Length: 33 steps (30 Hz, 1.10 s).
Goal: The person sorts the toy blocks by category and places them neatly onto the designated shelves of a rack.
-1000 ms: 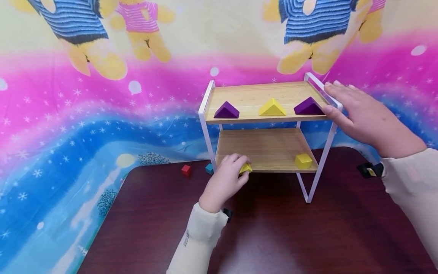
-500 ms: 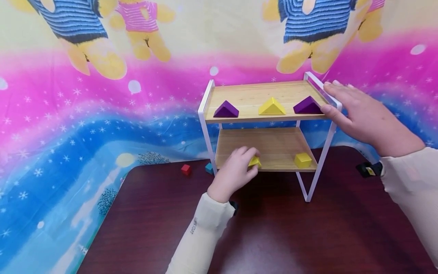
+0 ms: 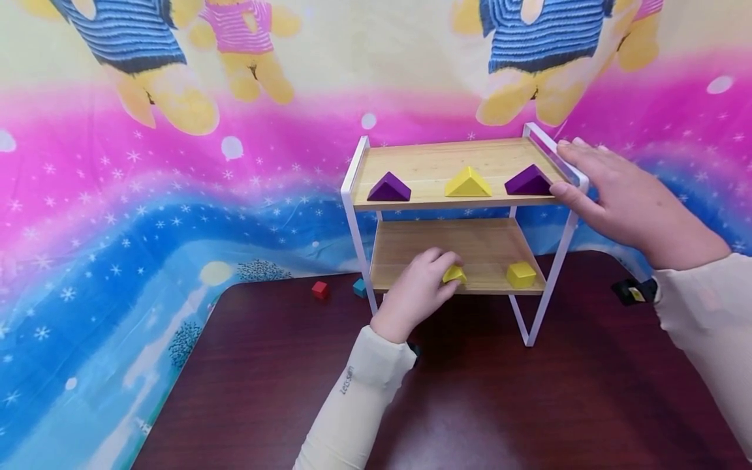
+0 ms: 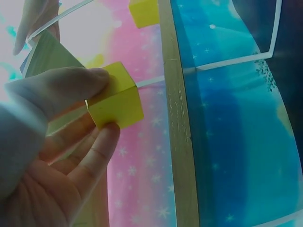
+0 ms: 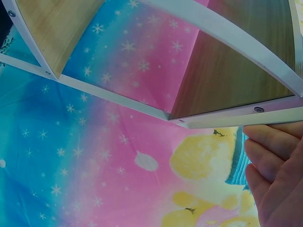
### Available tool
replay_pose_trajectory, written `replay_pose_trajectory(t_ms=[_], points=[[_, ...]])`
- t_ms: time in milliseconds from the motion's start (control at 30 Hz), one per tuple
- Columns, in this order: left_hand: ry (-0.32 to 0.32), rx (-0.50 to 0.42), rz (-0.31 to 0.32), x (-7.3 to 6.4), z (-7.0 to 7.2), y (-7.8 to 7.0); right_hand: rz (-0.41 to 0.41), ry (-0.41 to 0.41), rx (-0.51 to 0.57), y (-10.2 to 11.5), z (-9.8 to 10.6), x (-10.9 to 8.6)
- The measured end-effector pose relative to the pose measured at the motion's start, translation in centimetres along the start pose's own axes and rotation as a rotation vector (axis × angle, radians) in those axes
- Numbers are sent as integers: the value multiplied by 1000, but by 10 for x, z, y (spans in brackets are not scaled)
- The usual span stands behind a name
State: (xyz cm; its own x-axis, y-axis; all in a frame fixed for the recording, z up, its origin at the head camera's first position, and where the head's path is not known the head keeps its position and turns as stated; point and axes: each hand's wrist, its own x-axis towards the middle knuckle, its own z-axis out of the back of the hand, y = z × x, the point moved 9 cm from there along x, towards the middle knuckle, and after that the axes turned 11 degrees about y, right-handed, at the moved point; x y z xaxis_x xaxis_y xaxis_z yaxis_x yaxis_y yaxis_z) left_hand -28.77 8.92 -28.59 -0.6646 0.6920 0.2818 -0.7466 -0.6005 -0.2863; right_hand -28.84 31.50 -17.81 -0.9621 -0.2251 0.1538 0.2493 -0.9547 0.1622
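Note:
In the head view my left hand [image 3: 420,290] is at the front of the lower wooden shelf [image 3: 446,241]. It pinches a yellow cube [image 4: 118,97] between thumb and fingers, close over the shelf's front edge; the fingers partly cover it. A second yellow cube [image 3: 520,275] sits at the right end of that shelf. My right hand [image 3: 640,202], fingers straight, rests along the white rail [image 3: 555,150] at the upper right of the rack. Its thumb tip is right at a purple triangular block [image 3: 530,181].
A yellow triangular block [image 3: 468,183] and another purple triangular block [image 3: 389,187] stand along the upper shelf's front. On the dark table [image 3: 252,365], a red cube [image 3: 320,290] and a blue cube [image 3: 360,287] lie left of the rack. A patterned cloth [image 3: 282,163] hangs behind.
My left hand has moved right along the lower shelf's front with the yellow cube, from its left end toward the middle. The right hand has stayed on the rail.

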Motion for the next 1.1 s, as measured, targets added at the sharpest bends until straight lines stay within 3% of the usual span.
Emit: replay_pose_trajectory(t_ms=[267,833,1100], points=[[-16,58,-11,3,-1,-5,2,-32,-2,1,-1,2],[-31,81,-61,10,-5,-18,6,-60,7,1,0,0],[-21,99,-51,13,-12,-19,23,-66,25,3,1,-1]])
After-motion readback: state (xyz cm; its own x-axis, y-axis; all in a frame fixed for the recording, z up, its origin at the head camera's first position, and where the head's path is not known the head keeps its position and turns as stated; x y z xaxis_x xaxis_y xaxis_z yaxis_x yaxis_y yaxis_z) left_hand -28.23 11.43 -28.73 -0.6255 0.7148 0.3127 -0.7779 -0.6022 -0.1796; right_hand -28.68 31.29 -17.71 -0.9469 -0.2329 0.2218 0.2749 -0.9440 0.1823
